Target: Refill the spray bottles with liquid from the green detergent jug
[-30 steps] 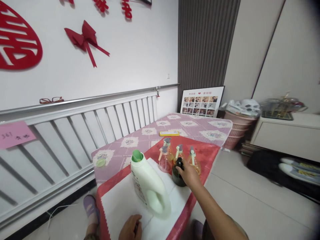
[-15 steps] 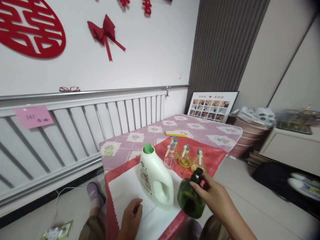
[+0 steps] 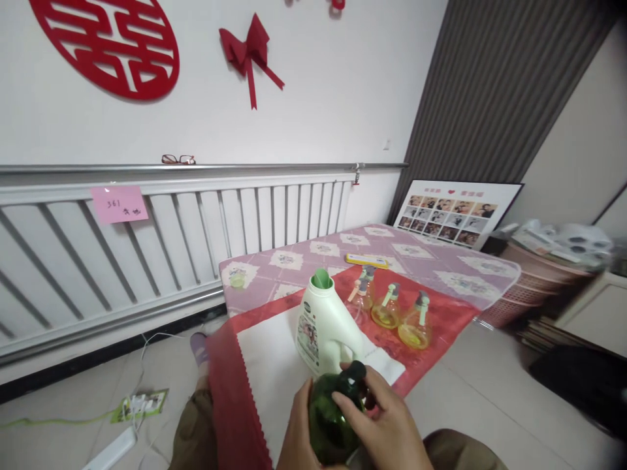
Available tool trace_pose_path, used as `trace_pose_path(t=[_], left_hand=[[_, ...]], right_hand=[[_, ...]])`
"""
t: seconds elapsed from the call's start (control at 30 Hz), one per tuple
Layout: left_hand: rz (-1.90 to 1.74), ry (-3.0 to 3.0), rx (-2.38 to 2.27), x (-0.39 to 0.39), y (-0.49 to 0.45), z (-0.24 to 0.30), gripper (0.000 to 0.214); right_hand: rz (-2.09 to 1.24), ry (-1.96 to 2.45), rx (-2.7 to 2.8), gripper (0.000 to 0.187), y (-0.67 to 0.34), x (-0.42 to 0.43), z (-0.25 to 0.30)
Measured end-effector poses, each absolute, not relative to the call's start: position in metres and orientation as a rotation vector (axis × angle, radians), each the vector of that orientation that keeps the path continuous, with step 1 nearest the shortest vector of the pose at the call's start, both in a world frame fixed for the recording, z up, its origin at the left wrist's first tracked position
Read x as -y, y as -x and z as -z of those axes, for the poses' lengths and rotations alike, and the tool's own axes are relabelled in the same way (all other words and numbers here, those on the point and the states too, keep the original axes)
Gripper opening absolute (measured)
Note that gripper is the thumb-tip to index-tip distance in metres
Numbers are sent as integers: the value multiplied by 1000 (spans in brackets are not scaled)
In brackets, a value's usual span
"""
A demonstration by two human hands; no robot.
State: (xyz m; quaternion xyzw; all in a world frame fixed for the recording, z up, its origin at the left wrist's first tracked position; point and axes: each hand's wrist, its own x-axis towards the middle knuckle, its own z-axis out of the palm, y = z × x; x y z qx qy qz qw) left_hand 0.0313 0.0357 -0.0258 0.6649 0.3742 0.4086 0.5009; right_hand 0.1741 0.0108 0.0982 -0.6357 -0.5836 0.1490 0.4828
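While my left hand cups the side of the dark green bottle, my right hand grips it around the dark top. I hold it just in front of the pale green jug; beyond, to the right, four see-through spray bottles stand on the red cloth.

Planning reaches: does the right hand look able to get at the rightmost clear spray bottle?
Probably not: the right hand holds the green bottle, though nothing seems to block the rightmost clear spray bottle.
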Motion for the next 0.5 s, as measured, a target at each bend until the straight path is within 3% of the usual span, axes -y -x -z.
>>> trace_pose_path(t=[0.1,0.27,0.4,0.5], left_hand=[[-1091,-1482,-997,-33,-29,28,115],[-1256,-1496,-1135,-31,-14,24,99],[-1275,-1547,-1199,-32,-6,22,94],[-1276,-1528,-1179,-34,-2,19,94]], right_hand=[[-330,1502,1491,25,-154,-16,-96],[-438,1476,1457,35,-140,-21,-86],[-486,1452,1427,23,-137,-26,-84],[-521,1448,1398,26,-137,-28,-82]])
